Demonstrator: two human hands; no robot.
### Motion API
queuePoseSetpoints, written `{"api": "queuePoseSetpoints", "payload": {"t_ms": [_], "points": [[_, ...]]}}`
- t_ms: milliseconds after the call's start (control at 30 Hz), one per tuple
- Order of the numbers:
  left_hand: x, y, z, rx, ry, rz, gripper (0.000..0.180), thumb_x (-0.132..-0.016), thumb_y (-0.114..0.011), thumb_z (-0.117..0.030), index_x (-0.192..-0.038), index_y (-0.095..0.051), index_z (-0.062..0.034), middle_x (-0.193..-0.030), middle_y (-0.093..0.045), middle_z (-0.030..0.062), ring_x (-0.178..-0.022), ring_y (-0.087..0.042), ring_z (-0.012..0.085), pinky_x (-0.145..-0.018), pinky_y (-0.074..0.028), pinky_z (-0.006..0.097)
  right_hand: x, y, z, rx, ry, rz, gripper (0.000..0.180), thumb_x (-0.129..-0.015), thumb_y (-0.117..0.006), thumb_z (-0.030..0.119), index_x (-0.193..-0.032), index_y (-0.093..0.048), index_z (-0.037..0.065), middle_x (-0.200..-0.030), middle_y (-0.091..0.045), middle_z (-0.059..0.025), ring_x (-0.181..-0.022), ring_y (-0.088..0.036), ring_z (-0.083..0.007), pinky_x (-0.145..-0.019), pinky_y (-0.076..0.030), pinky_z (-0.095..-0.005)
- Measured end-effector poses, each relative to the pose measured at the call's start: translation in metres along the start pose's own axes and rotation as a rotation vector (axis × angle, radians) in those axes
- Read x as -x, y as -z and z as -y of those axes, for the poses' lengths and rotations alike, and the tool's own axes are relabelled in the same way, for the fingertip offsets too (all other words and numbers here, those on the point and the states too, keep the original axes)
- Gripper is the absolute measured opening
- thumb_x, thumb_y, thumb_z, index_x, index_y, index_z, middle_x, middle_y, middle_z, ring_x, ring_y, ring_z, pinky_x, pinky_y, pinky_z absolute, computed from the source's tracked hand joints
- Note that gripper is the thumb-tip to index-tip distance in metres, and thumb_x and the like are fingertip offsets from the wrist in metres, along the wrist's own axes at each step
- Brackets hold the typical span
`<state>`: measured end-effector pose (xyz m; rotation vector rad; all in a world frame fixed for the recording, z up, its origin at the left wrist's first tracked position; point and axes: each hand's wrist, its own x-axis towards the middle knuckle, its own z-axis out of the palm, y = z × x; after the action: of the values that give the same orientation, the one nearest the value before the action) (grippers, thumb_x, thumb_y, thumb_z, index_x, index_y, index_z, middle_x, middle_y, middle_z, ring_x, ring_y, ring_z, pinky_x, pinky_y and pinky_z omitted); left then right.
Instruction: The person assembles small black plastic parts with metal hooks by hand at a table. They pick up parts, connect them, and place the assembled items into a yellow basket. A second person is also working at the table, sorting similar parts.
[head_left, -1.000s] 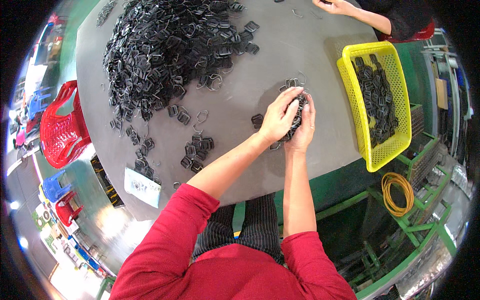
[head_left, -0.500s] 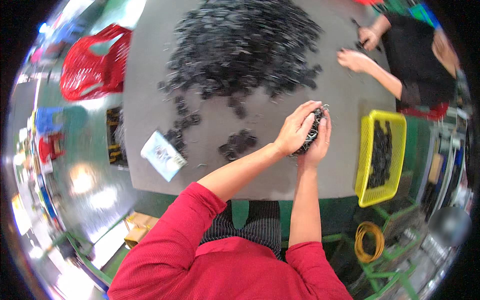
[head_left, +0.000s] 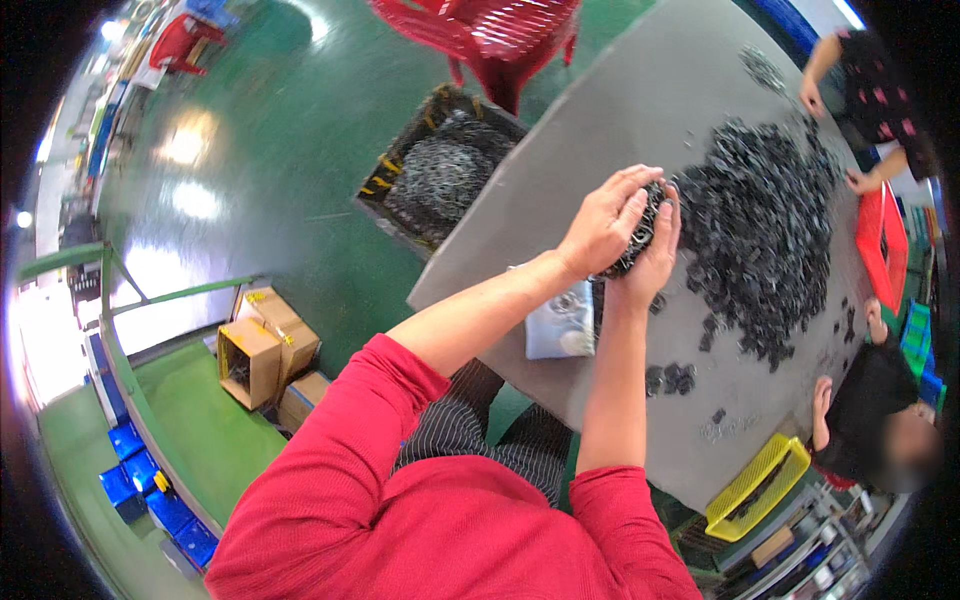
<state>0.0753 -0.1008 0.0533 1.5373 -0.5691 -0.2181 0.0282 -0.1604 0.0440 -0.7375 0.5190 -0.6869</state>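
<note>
Grey table (head_left: 640,120), broad, slanting across the view beneath the hands. Heap of black metal clips (head_left: 765,225), loose, spread just beyond the grip on its right. Dark crate (head_left: 435,180) filled with similar parts, on the green floor to the left of the grip. Pale bag (head_left: 560,325), lying on the table below the grip. Bundle of black clips (head_left: 640,232), pressed between both palms: left hand (head_left: 603,222) closed over its top, right hand (head_left: 655,252) cupped tight under it.
</note>
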Motion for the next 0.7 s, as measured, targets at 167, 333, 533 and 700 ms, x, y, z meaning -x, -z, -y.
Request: {"api": "queuePoseSetpoints", "payload": {"t_ms": [167, 333, 533, 700], "points": [[-0.009, 0.130, 0.047, -0.087, 0.056, -0.155, 0.032, -0.095, -0.040, -0.012, -0.122, -0.054, -0.0018, -0.125, -0.054, 0.0139, -0.120, -0.047, 0.0228, -0.102, -0.034, 0.031, 0.004, -0.073, -0.122, -0.046, -0.135, 0.122, 0.027, -0.093, -0.053, 0.014, -0.117, -0.057, 0.002, -0.113, -0.060, -0.0077, -0.100, -0.056, -0.0145, -0.086, -0.047, -0.0280], [0.006, 0.216, 0.105, -0.081, 0.205, -0.236, 0.034, -0.096, -0.039, -0.016, -0.124, -0.054, -0.0045, -0.125, -0.055, 0.0095, -0.117, -0.048, 0.0177, -0.102, -0.033, 0.029, 0.013, -0.100, -0.226, 0.131, -0.206, 0.121, 0.025, -0.091, -0.057, 0.012, -0.114, -0.060, 0.004, -0.110, -0.061, -0.0029, -0.099, -0.054, -0.0114, -0.089, -0.042, -0.0260], [0.042, 0.275, 0.201, -0.042, 0.395, -0.357, 0.038, -0.098, -0.039, -0.024, -0.126, -0.052, -0.0015, -0.126, -0.054, 0.0143, -0.119, -0.049, 0.0207, -0.102, -0.034, 0.029, 0.028, -0.094, -0.316, 0.369, -0.339, 0.143, 0.023, -0.093, -0.054, 0.017, -0.112, -0.060, 0.004, -0.110, -0.060, -0.0022, -0.104, -0.051, -0.0108, -0.095, -0.038, -0.0256], [0.049, 0.287, 0.237, -0.448, 0.475, -0.214, 0.042, -0.097, -0.037, -0.030, -0.124, -0.052, -0.0010, -0.129, -0.051, 0.0165, -0.121, -0.047, 0.0270, -0.105, -0.033, 0.035, 0.020, -0.076, -0.325, 1.108, -0.260, 0.361, 0.034, -0.086, -0.058, 0.027, -0.110, -0.061, 0.002, -0.115, -0.059, -0.0151, -0.111, -0.054, -0.0234, -0.096, -0.039, -0.0321]]}}
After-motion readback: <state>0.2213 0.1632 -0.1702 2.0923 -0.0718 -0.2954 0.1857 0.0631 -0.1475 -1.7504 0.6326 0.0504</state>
